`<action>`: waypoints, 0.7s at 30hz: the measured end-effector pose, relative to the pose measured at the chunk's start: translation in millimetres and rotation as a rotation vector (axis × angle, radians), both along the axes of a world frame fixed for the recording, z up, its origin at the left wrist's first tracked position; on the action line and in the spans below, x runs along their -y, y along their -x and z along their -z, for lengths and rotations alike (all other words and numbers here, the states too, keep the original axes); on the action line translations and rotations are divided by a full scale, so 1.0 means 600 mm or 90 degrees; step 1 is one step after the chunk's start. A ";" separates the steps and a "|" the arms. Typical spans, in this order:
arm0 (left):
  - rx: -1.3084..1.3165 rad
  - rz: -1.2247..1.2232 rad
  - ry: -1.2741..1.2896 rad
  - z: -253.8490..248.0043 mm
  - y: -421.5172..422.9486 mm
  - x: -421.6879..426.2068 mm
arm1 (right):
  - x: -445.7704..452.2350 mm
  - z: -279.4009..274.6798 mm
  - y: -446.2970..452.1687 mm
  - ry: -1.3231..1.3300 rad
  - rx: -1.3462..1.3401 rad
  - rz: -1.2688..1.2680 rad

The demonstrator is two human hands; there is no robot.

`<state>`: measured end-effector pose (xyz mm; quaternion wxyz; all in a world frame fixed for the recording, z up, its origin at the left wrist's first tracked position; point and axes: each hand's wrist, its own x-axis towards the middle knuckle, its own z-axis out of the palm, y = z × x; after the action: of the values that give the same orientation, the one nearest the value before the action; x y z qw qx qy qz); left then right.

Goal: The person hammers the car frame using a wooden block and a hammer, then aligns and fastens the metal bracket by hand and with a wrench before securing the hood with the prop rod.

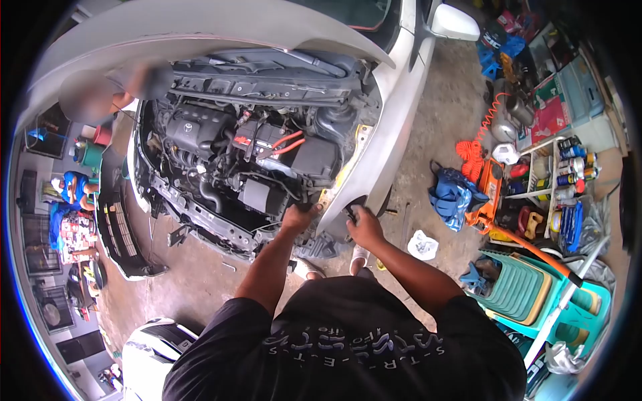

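At the front corner of a car with its hood raised, my left hand (301,218) reaches in beside the tip of the front fender (374,150). Its fingers are curled, and what they grip is hidden. My right hand (365,227) is closed at the dark opening along the fender's lower edge; a small dark part shows at its fingertips, too unclear to name. Between the hands runs the fender's pointed front end. Pliers with red handles (289,142) lie on top of the battery (254,139). The engine (194,130) sits farther left in the bay.
A removed bumper (124,230) stands on the floor at left, near another person's arm (127,97). To the right are an orange floor jack (491,194), a red coiled hose (471,152), a bottle rack (552,180) and stacked green stools (515,287). A white bag (422,245) lies nearby.
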<state>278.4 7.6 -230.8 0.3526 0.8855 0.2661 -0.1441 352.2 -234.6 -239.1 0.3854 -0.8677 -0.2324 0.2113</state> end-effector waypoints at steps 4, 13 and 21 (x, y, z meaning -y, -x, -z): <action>-0.027 -0.002 0.008 -0.011 -0.004 0.000 | -0.008 0.057 0.016 -0.030 -0.195 0.034; 0.002 -0.025 0.003 -0.013 0.022 0.005 | -0.040 0.041 0.010 -0.055 -0.244 -0.005; 0.113 -0.126 -0.014 -0.055 0.189 -0.012 | -0.074 -0.057 -0.088 0.035 0.019 -0.111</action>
<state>165.2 14.8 -198.0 0.3776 0.8680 0.3213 -0.0271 404.8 -190.2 -205.2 0.3383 -0.8574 -0.3068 0.2373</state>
